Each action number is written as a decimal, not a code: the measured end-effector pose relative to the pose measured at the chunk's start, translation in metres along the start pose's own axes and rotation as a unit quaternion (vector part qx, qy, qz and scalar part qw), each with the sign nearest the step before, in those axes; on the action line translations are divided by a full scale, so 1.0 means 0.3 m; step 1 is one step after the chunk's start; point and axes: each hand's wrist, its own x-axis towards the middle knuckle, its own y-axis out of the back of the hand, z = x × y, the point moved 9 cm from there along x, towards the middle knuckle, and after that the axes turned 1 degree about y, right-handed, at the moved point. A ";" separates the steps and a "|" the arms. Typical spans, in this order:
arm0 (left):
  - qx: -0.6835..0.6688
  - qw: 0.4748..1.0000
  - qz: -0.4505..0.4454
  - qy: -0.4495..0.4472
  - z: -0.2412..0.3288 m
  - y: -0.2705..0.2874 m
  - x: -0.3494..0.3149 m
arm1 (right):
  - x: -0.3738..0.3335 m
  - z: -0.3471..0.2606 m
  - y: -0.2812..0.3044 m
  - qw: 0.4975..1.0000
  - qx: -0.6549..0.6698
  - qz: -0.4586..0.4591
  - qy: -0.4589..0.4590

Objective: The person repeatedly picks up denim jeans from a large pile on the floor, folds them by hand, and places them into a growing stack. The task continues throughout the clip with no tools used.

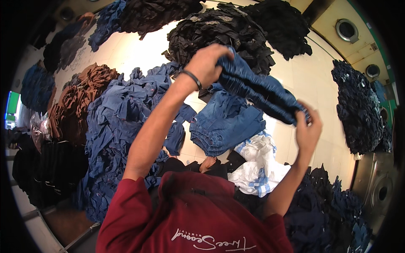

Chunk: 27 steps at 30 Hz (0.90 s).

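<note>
A pair of dark blue jeans (257, 88) is stretched in the air between my two hands, its gathered waistband spread wide. My left hand (209, 65), with a black band on the wrist, is closed on one end of it. Lower and to the right, my right hand (309, 128) grips the other end, its fingers bent around the cloth. Below the held pair, a neat stack of folded blue jeans (223, 122) lies on the tiled floor, close to my feet. The legs of the held jeans are mostly hidden from view.
A big heap of blue denim (118, 122) lies to the left, with brown garments (82, 92) beyond it. Black clothing (219, 36) is piled ahead. A white sack with blue stripes (259, 166) sits near my right side. Dark heaps (358, 107) and washing machines (382, 189) line the right.
</note>
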 end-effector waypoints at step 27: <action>-0.156 0.446 0.368 0.801 -1.918 0.458 -2.500 | -1.497 0.268 -1.400 0.840 0.091 -0.435 -0.310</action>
